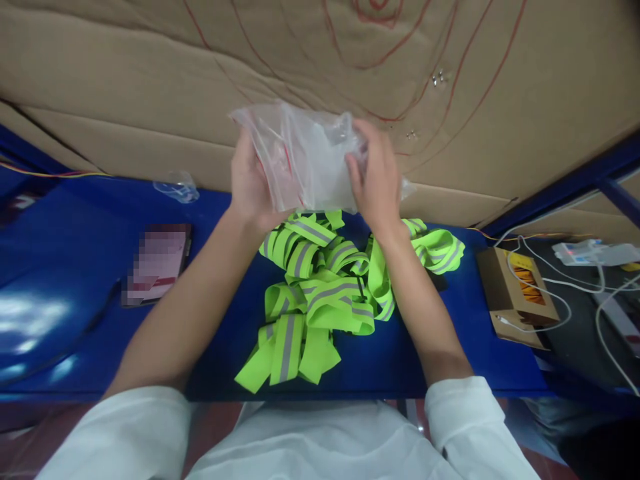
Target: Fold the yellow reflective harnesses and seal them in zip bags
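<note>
Between my two hands, raised over the back of the blue table, is a bundle of clear plastic zip bags with red lines along their edges. My left hand supports the bundle from its left side, with the fingers partly hidden behind the plastic. My right hand grips the right end, its thumb and fingers curled on the plastic. Below them lies a loose heap of neon yellow-green reflective strips with grey stripes, some folded into loops. My right forearm passes over part of the heap.
The blue table meets a cardboard wall with red drawn curves. At left lie a blurred-out flat object and a crumpled clear plastic piece. On the right are an open cardboard box, white cables and a power strip.
</note>
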A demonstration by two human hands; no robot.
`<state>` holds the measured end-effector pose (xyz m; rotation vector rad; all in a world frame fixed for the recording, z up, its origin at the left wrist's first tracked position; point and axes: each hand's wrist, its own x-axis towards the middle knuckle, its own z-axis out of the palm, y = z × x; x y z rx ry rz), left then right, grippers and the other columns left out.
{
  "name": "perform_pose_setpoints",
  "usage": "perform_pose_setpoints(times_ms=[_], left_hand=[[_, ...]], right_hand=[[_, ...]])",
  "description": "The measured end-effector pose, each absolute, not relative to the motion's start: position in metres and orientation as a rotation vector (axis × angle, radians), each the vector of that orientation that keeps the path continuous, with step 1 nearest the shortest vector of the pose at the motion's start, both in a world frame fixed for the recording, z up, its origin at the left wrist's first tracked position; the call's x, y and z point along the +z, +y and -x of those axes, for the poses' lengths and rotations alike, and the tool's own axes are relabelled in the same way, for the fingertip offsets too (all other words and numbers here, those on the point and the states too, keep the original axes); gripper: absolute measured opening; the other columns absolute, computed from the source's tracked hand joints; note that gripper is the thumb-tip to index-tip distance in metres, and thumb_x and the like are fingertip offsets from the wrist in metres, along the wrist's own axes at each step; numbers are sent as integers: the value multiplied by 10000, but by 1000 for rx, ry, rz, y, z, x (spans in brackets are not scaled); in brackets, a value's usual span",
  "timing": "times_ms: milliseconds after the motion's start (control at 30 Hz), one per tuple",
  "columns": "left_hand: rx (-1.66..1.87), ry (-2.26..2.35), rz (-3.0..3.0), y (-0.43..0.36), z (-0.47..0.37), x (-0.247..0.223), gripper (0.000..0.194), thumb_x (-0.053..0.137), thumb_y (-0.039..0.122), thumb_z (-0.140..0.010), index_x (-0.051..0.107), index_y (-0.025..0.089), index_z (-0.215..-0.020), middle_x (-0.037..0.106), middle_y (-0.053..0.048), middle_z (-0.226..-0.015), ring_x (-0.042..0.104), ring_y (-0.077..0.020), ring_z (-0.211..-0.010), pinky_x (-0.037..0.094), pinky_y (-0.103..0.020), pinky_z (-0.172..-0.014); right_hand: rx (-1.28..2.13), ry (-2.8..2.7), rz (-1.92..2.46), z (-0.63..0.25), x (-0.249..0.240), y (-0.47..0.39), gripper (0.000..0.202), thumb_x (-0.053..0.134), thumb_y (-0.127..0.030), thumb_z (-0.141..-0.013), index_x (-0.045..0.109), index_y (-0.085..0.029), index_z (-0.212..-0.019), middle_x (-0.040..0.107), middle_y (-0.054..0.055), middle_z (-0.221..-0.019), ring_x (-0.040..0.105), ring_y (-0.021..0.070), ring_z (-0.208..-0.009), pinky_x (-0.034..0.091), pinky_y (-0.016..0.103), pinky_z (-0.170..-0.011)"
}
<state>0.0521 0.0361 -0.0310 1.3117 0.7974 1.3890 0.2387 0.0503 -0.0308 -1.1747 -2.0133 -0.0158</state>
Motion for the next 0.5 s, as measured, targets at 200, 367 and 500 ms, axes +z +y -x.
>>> perform_pose_setpoints(times_ms=[200, 367, 500], left_hand=[[1339, 838, -1226, 45, -43, -49, 671, 868, 277, -659, 554, 241, -1251, 735, -27, -1143, 726, -249, -1069, 590, -356, -885], [1433, 806, -1317, 51, -24, -48, 553, 918, 294, -672, 644, 250, -1151, 725, -1, -1093, 689, -269, -1119, 559, -383, -955], [1478, 587, -1314, 49, -22, -46, 582, 947, 278, -682, 667, 259, -1192, 720, 10, -1090, 675, -241, -1057, 542, -413, -1023]], right_hand=[[231, -2189, 996, -232, -34, 46, 527, 504, -265, -1051, 378, -265, -1563, 529, 5, -1617, 506, 146, -1476, 435, 272, -1247], [599, -2020, 812, -253, -18, 52, 441, 559, -543, -1059, 458, -390, -1460, 667, -14, -1445, 641, 181, -1322, 535, 333, -1152], [736, -1733, 702, -259, -17, 62, 663, 695, -792, -890, 574, -303, -1321, 584, 57, -1543, 545, 228, -1457, 461, 391, -1249]])
